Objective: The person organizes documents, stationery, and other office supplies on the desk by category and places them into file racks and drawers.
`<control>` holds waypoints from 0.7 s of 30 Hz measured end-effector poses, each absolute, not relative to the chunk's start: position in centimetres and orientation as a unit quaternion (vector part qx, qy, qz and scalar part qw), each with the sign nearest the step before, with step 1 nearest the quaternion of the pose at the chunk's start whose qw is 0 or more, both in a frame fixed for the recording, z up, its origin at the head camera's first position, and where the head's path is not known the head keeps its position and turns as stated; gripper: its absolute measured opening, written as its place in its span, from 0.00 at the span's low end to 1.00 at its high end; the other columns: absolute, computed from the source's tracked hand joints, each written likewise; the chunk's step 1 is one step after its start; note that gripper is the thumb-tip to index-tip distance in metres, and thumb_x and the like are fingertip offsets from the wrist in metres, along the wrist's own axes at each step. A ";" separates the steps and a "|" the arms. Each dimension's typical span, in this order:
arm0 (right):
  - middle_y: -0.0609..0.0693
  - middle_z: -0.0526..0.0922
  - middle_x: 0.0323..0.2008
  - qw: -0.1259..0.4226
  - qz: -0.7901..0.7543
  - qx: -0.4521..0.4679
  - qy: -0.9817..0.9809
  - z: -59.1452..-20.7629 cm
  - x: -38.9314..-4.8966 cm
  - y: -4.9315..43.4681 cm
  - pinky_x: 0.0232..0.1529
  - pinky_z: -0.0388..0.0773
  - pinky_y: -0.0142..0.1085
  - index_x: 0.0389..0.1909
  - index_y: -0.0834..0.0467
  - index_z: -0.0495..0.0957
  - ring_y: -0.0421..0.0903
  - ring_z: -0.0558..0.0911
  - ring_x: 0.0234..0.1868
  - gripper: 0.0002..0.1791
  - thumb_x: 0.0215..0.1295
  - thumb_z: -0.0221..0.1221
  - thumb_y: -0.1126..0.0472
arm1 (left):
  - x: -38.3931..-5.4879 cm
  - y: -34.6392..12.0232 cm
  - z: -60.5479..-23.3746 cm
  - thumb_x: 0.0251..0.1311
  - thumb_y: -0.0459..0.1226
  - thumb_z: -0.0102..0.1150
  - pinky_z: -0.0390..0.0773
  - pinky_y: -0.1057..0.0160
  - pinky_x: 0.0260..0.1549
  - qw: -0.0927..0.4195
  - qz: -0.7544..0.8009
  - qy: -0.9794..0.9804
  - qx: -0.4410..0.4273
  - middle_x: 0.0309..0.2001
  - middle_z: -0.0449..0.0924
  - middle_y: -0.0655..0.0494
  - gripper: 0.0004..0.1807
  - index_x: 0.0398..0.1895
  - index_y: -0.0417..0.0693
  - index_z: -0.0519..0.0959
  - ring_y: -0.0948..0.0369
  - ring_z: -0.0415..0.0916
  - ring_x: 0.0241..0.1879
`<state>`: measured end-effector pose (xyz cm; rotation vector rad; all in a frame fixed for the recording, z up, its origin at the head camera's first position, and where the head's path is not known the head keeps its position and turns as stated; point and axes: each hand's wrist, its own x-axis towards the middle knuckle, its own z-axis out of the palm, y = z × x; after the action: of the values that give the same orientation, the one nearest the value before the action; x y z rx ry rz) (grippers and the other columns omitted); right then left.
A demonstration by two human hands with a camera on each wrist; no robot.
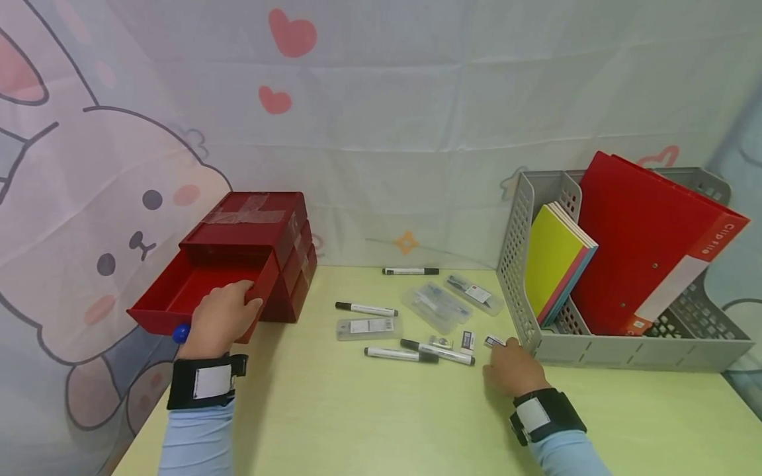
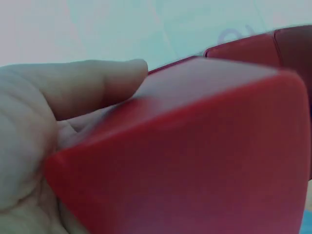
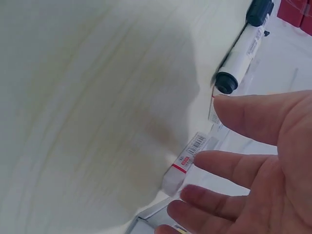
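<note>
Head view: a red drawer [image 1: 268,284] is being held partly out of its stack [image 1: 253,215] by the left grip [image 1: 220,318]. Left wrist view: its edge [image 2: 195,106] is being pinched. Right wrist view: a labelled block [image 3: 184,159] on the table [image 3: 97,122] is being overlapped by the loosely spread right grip [image 3: 282,178] (contact unclear).

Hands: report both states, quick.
Left hand: closed, holding the side of the pulled-out red drawer.
Right hand: open, holding nothing, fingers reaching to a small labelled block; contact can't be told.
</note>
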<state>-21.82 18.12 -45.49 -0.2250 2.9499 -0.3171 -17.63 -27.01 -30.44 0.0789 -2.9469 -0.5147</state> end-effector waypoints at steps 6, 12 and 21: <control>0.64 0.78 0.37 0.072 -0.111 -0.076 0.988 -45.7 -21.6 18.3 0.44 0.80 0.56 0.46 0.73 0.77 0.59 0.80 0.38 0.17 0.64 0.63 0.62 | -17.4 -26.4 -30.4 0.63 0.37 0.62 0.79 0.35 0.43 0.108 -0.159 -0.981 0.025 0.51 0.80 0.33 0.26 0.63 0.35 0.73 0.38 0.79 0.43; 0.59 0.79 0.29 0.038 -0.095 -0.069 0.992 -45.6 -21.5 18.6 0.34 0.82 0.51 0.41 0.71 0.79 0.54 0.79 0.30 0.14 0.62 0.67 0.63 | -17.4 -24.1 -30.6 0.61 0.39 0.65 0.66 0.32 0.58 0.207 -0.121 -0.971 0.000 0.59 0.75 0.34 0.27 0.63 0.38 0.74 0.36 0.74 0.55; 0.56 0.78 0.25 0.004 -0.098 -0.036 0.995 -45.5 -20.8 18.6 0.28 0.80 0.49 0.35 0.67 0.82 0.52 0.76 0.25 0.10 0.59 0.68 0.63 | -18.0 -19.5 -33.7 0.56 0.40 0.71 0.58 0.35 0.65 0.237 -0.098 -0.961 -0.101 0.63 0.71 0.38 0.26 0.58 0.42 0.79 0.41 0.64 0.65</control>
<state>-20.75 18.61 -45.49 -0.1125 3.1161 -0.3055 -18.04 -19.49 -33.70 -0.2770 -2.6360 -0.2674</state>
